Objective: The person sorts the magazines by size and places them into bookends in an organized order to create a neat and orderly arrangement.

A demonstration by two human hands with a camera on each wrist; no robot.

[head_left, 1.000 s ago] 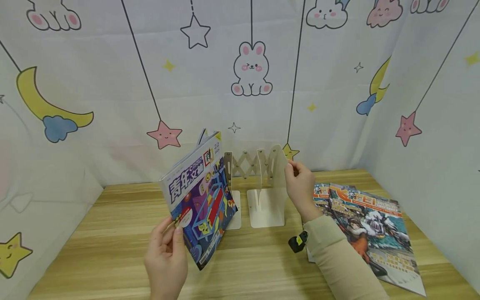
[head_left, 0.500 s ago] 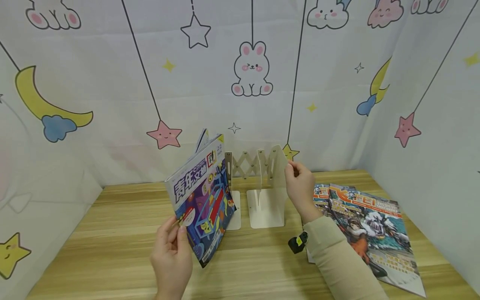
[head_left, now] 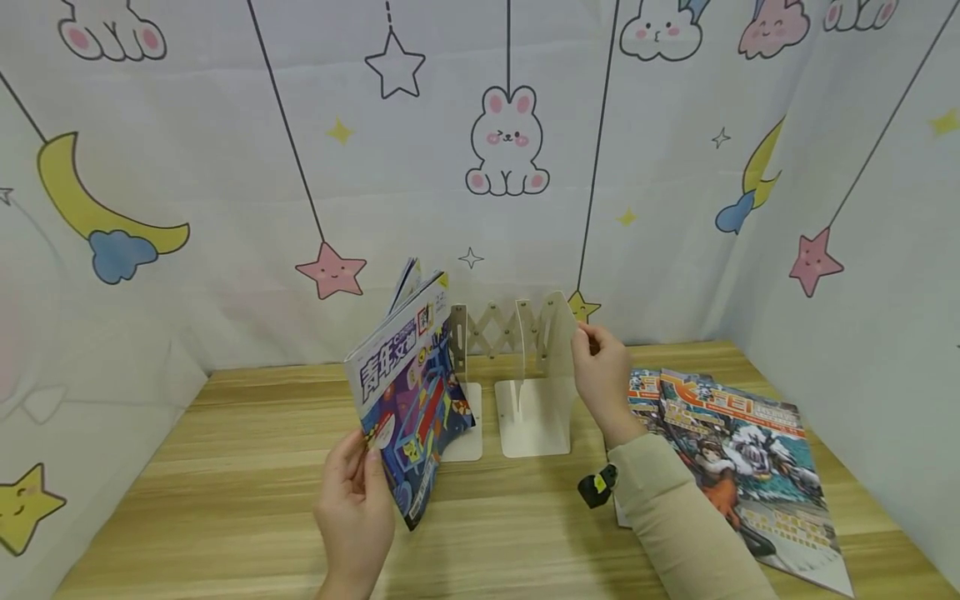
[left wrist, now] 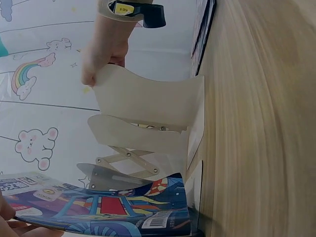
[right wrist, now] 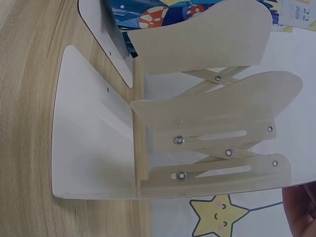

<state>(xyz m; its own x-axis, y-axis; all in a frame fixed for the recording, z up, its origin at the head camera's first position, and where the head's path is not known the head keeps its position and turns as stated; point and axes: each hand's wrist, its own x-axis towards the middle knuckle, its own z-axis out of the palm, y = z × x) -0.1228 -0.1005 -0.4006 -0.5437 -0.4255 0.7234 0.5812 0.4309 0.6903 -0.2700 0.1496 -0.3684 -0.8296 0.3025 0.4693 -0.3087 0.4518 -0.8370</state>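
Observation:
My left hand (head_left: 354,500) pinches the near edge of a colourful magazine (head_left: 408,400) with a purple-lettered title. The magazine stands tilted, its lower corner over the left base plate of an expandable metal bookend (head_left: 534,425). More magazine edges (head_left: 407,279) show behind its top. With thumb and fingers my right hand (head_left: 602,375) pinches the upper edge of the bookend's right end panel. In the left wrist view the magazine (left wrist: 108,207) lies close beside the bookend's left panel. The right wrist view shows the bookend's middle and end panels (right wrist: 217,113) joined by riveted crossing strips.
Two overlapping magazines (head_left: 750,467) with an orange title lie on the wooden table (head_left: 172,500) at the right, partly under the right forearm. A white curtain (head_left: 225,167) printed with cartoon figures hangs behind and at the sides.
My left hand has moved to the right with the magazine, bringing it nearer the bookend and bending it more. My right hand keeps its pinch on the right panel.

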